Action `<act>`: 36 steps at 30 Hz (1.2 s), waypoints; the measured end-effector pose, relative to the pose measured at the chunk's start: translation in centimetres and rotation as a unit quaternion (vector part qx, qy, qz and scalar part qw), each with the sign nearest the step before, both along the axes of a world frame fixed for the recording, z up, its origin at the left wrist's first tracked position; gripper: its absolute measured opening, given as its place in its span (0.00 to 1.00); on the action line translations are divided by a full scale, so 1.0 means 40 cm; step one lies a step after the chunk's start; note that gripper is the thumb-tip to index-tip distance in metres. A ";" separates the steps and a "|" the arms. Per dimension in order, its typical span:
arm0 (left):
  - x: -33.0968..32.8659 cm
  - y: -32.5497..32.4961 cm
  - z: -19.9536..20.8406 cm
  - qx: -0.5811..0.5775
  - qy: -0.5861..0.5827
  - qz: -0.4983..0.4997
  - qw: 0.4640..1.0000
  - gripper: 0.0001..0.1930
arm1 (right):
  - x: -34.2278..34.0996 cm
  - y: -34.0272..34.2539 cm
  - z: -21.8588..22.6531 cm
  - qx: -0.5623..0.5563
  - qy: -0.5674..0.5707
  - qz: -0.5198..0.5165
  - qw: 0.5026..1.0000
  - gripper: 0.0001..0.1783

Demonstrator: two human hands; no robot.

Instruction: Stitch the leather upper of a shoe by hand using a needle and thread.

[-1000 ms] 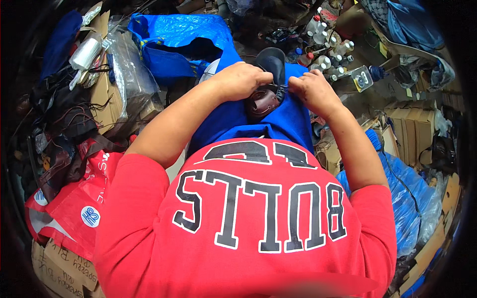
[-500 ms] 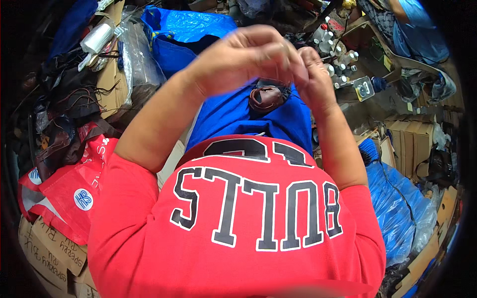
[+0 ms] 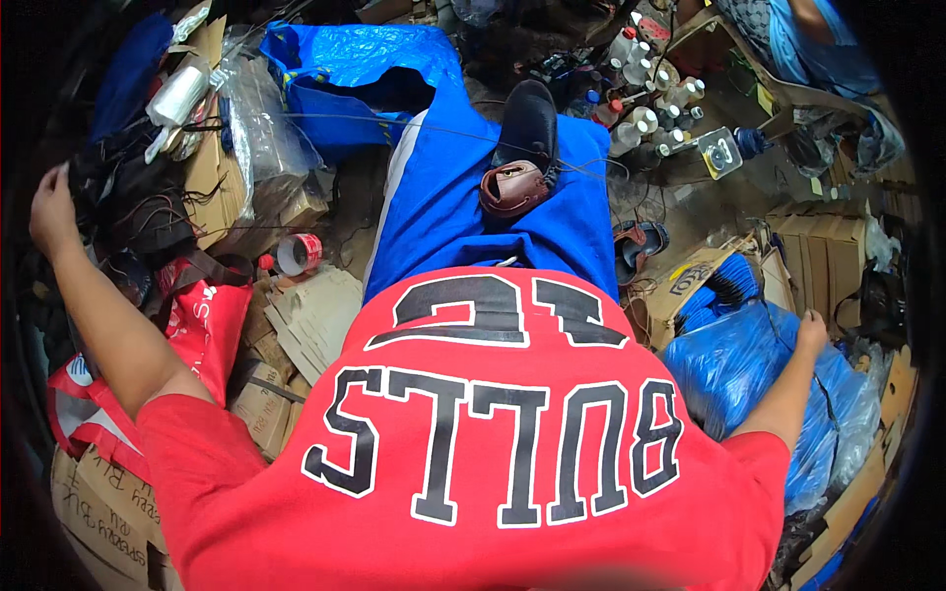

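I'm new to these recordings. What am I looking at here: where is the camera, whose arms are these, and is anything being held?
No machine here: a person wears a wide fisheye camera on the head, looking down over a red shirt and blue trousers. A black shoe with a brown lining lies on the lap, touched by neither hand. The left hand reaches out to a dark heap of shoe parts; whether it grips anything cannot be told. The right hand rests on a blue plastic bag. Around lie cardboard, a tape roll and small bottles.
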State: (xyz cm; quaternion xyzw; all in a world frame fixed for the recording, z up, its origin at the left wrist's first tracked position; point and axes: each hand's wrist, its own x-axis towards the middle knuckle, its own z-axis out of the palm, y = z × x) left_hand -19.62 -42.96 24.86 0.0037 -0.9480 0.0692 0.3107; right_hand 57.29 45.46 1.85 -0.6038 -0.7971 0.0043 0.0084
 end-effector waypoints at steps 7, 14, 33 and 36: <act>0.425 0.748 -0.441 0.299 -0.332 -0.491 0.748 0.21 | -0.491 -0.376 -0.131 -0.281 0.186 0.291 0.895 0.29; 0.602 0.967 -0.581 0.221 -0.518 -0.491 0.664 0.14 | -0.765 -0.632 -0.148 -0.437 0.349 0.303 0.772 0.12; 0.603 1.090 -0.532 0.190 -0.309 -0.663 0.655 0.28 | -0.820 -0.595 -0.063 -0.442 0.393 0.303 0.747 0.13; 0.612 1.190 -0.547 0.164 -0.444 -0.621 0.625 0.26 | -0.891 -0.626 -0.043 -0.396 0.374 0.413 0.730 0.10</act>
